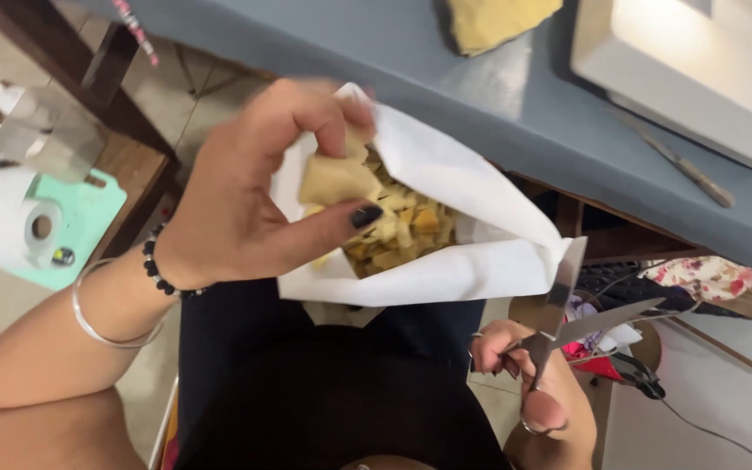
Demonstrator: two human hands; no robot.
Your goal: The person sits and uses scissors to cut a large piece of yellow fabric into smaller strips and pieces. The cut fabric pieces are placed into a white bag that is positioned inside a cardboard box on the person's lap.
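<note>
Grey-blue cloth covers the worktop (515, 104) that runs across the top of the view, with a pale sewing machine (698, 61) on its right end and a scrap of yellow fabric (498, 19) near its far edge. Below the worktop's edge, over the person's dark lap, the left hand (245, 209) holds a folded piece of white fabric (454, 218) cupped like a pouch, so that the heap of small yellow fabric cuttings (402, 231) inside does not spill. Its grip is closed: thumb and fingers pinch one larger yellow scrap (337, 178) together with the pouch's near edge.

The right hand (533, 383) sits low by the right knee, fingers closed through the handles of steel scissors (585, 305), whose blades stand parted and point up and away, clear of the white fabric but just beside its right corner.

To the left, a roll of white paper (2, 222) and a clear spray bottle (41, 130) stand near a mint-green board (89, 213). Floral fabric (707, 274) and dark cables lie under the worktop at right, close behind the scissors.
</note>
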